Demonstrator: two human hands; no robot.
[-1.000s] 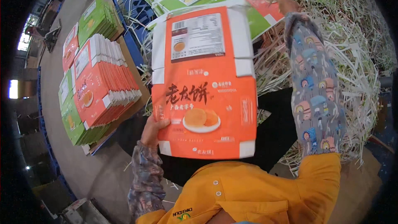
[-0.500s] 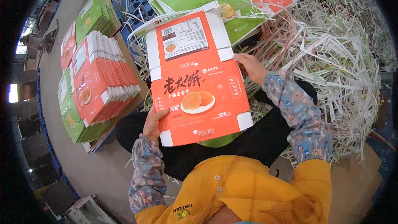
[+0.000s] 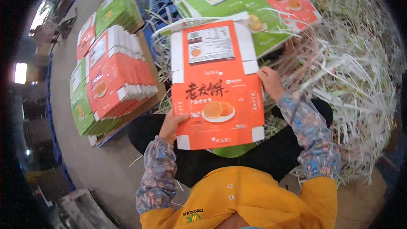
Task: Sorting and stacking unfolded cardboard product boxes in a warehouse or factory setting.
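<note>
I hold a flat orange and white carton blank (image 3: 216, 85) with a picture of round cakes in front of me, over my lap. My left hand (image 3: 171, 125) grips its lower left edge. Gripping its right edge at mid height is my right hand (image 3: 270, 82). A green blank (image 3: 233, 149) peeks out beneath the orange one. Both forearms wear patterned sleeve covers.
A stack of orange blanks (image 3: 116, 74) and green blanks (image 3: 87, 114) lies on a board to my left. More green and orange sheets (image 3: 250, 4) lie ahead on a blue pallet (image 3: 152, 8). A heap of white paper trimmings (image 3: 352, 72) fills the right side.
The carton blank has come down and away from the camera. My right hand moved from raised at the far right to the blank's right edge.
</note>
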